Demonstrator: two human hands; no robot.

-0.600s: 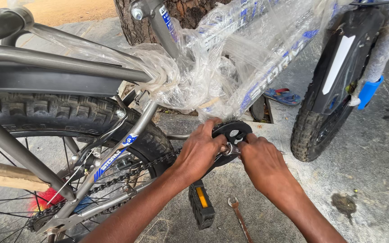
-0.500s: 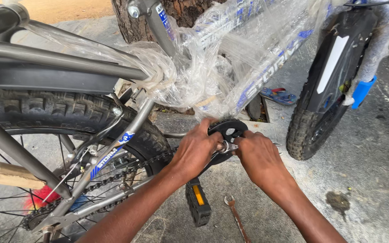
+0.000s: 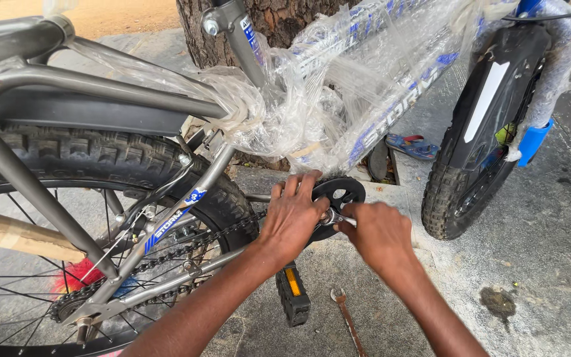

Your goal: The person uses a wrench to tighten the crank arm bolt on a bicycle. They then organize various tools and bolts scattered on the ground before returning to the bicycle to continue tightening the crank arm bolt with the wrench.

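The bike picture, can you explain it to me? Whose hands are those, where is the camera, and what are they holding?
The camera sits on a person's head and looks down, so the two arms you see belong to that person. In front stands a grey bicycle frame with clear plastic wrap around its tubes. The knobbly rear tyre is on the left and the front wheel is on the right. The left hand rests on the black round chain guard. The right hand has its grip closed on a small metal tool at the middle of that disc. Just what kind of tool is too small to tell. A black pedal with an orange reflector hangs below. A rusty spanner lies on the concrete ground. Behind stands a tree trunk.
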